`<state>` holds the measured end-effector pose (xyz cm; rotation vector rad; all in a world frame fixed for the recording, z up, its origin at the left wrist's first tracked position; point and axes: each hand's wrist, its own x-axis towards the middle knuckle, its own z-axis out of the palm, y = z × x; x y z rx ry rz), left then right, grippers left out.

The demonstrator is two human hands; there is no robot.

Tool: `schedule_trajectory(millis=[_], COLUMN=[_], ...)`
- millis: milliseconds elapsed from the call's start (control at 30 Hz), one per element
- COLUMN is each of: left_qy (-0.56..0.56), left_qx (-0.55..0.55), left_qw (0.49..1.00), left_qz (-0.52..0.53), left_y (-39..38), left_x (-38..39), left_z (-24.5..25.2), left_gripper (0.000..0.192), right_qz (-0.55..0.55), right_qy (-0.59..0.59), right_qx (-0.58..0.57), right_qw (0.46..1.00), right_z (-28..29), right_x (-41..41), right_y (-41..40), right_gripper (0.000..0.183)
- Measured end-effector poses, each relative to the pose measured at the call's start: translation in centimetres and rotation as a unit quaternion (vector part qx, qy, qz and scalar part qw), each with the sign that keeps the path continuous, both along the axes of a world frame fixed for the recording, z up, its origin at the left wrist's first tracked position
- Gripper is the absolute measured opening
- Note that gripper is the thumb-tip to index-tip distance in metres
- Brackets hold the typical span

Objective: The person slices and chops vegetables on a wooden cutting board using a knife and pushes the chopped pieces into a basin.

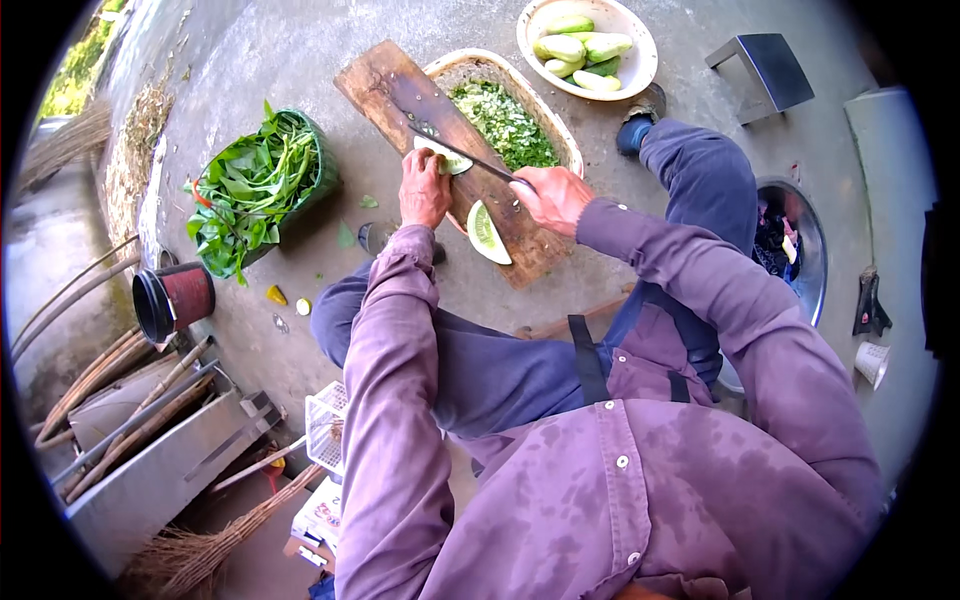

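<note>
My right hand [553, 196] grips the handle of a knife [480, 159] with a long dark blade, which slants up and left over a wooden board [517, 236]. With bent fingers, my left hand [425, 187] holds a pale green gourd or melon piece [444, 154] on the board, just beside the blade. Nearer to me on the board lies a second cut wedge [486, 231], its seedy face showing. The board lies across a pale oval basin [568, 135] that contains chopped greens [504, 124].
Whole pale green cucumbers or gourds [585, 46] fill a white bowl [646, 64] ahead. A green basket [326, 154] of leafy stems stands left, near a red-black bucket [174, 300]. A small stool [769, 71] and metal basin [821, 259] are at right; a twig broom [225, 532] lies lower left.
</note>
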<state>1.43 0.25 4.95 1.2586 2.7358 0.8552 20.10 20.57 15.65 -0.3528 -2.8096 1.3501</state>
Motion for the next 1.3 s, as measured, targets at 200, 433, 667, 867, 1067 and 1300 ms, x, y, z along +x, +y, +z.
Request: schedule_trajectory(millis=[200, 433, 667, 867, 1067, 1300], left_qy=[-0.008, -0.013, -0.017, -0.018, -0.007, 0.018], left_qx=[-0.011, -0.002, 0.016, 0.038, 0.032, 0.030], left_qw=[1.000, 0.999, 1.000, 0.999, 0.999, 0.999], left_qz=[-0.015, -0.031, -0.017, -0.019, -0.009, -0.007], left_y=[-0.1, 0.3, -0.3, 0.7, 0.2, -0.2], left_x=[-1.0, -1.3, -1.4, -1.4, -1.1, -1.1], left_z=[0.1, -0.1, -0.5, -0.6, -0.4, -1.0], left_gripper=[0.036, 0.041, 0.040, 0.039, 0.040, 0.039], right_qz=[0.004, 0.027, 0.037, 0.060, 0.063, 0.042], right_qy=[-0.025, -0.070, -0.094, -0.028, -0.095, -0.094], right_qx=[0.024, 0.048, 0.044, 0.054, 0.061, 0.092], right_qw=[0.999, 0.996, 0.994, 0.996, 0.992, 0.990], right_z=[-1.8, -1.5, -1.0, -3.2, -2.7, -2.0], right_x=[-2.8, -2.7, -3.4, -7.3, -7.7, -3.4], right_y=[-0.9, -0.8, -1.6, -0.3, -1.4, -1.0], right_gripper=[0.030, 0.031, 0.028, 0.026, 0.028, 0.029])
